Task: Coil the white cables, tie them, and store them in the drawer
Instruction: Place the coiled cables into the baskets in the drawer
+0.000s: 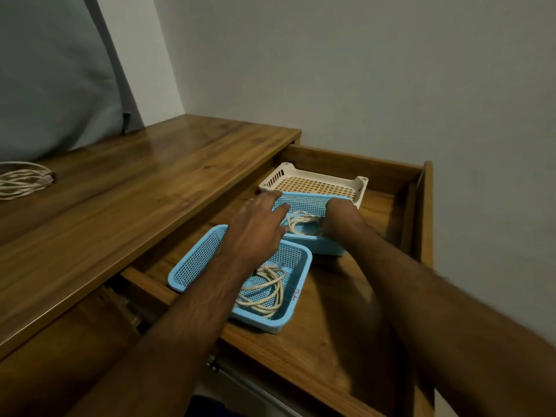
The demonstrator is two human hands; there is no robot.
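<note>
Drawer open, center frame: one cable coiled in near basket; right hand lowers 2nd cable into far basket, grip hidden. Left hand fingers spread. 3rd cable left on surface, far left.

grey cushion leaning at desk's far-left corner against wall | pale wall running behind desk's far edge | dark blue item showing below desk's near edge, too cropped to tell
</note>
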